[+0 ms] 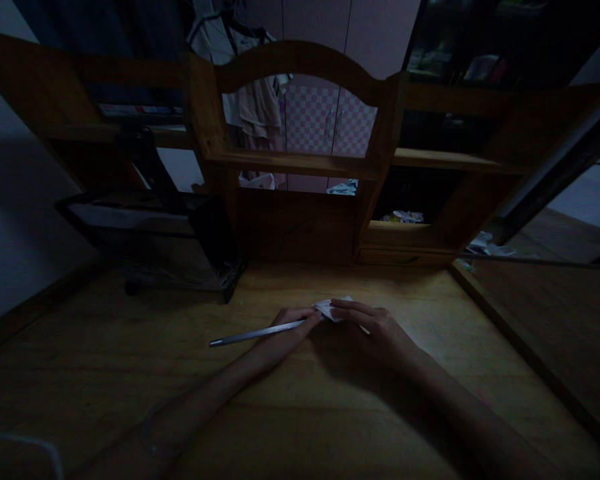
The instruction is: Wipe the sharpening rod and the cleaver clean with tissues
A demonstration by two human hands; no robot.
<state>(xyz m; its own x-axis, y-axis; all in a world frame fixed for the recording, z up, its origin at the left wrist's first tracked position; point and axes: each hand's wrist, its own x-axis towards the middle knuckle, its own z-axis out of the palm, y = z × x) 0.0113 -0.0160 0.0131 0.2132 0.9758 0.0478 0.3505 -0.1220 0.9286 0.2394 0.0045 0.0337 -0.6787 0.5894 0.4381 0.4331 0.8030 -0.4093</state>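
Observation:
Both my hands rest on the wooden desk in dim light. My left hand is closed around a thin silver pen-like stick, which points out to the left and lies almost flat on the desk. My right hand is closed over a small white folded piece of paper, pinching it near the stick's tip. The two hands almost touch at the paper. Part of the paper is hidden under my right fingers.
A wooden hutch with shelves stands at the back of the desk. A dark wire rack with black items sits at the back left. Small clutter lies in the right cubby. A raised wooden edge runs along the desk's right side.

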